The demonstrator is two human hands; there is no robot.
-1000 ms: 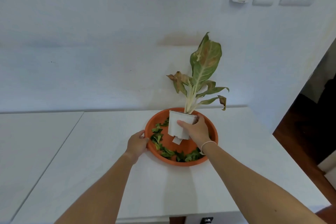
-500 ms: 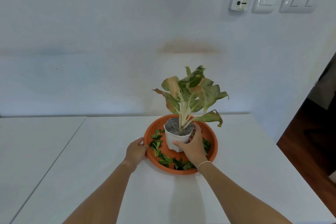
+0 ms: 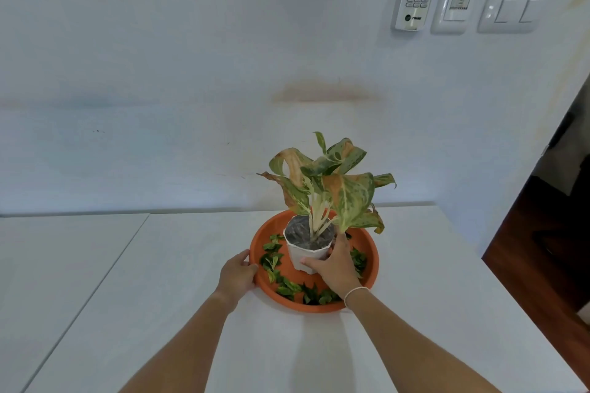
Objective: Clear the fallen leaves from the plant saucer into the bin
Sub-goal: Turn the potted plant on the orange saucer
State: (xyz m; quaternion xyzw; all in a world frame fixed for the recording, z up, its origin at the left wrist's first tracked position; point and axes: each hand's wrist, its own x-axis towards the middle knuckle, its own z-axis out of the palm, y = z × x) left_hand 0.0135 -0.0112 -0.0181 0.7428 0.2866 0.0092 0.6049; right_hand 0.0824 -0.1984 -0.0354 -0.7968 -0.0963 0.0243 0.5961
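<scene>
Saucer: the terracotta plant saucer (image 3: 372, 260) sits on the white counter (image 3: 178, 265), and everything below is placed from it.
Pot: a white plastic pot (image 3: 303, 260) with its variegated plant (image 3: 332, 188) stands upright in the saucer's middle, leaning on nothing.
Leaves: the fallen leaves (image 3: 277, 271) ring the pot on the saucer floor, thickest along the left and near sides, with a few at the right.
Right hand: the right hand (image 3: 335, 268) is inside the saucer, fingers and thumb curled round the pot's near-right wall, a thin white band on the wrist.
Left hand: the left hand (image 3: 238, 274) is at the saucer's left rim, thumb on top; the fingers are hidden behind the hand, so I can't call how they lie.
Key relation: the pot stands directly under the right hand's grasp and dead centre among the leaves, so that hand is the one to move it while the left steadies the rim.
Next, by my read: pot out first, then the leaves can be gathered or tipped.
Bin: no bin in view anywhere round the saucer.
</scene>
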